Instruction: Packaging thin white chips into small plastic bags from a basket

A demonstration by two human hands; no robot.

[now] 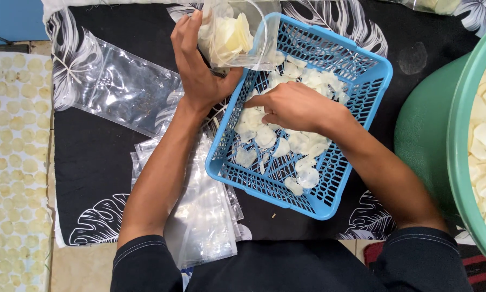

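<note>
My left hand grips a clear plastic bag partly filled with pale chips, holding it over the far left corner of a blue plastic basket. My right hand reaches into the basket, fingers closed on pale white chips lying on its mesh floor. More chips are scattered across the basket bottom.
A stack of empty clear bags lies under my left forearm, and another clear bag lies flat at the left. A large green tub of chips stands at the right. All rest on a black leaf-patterned cloth.
</note>
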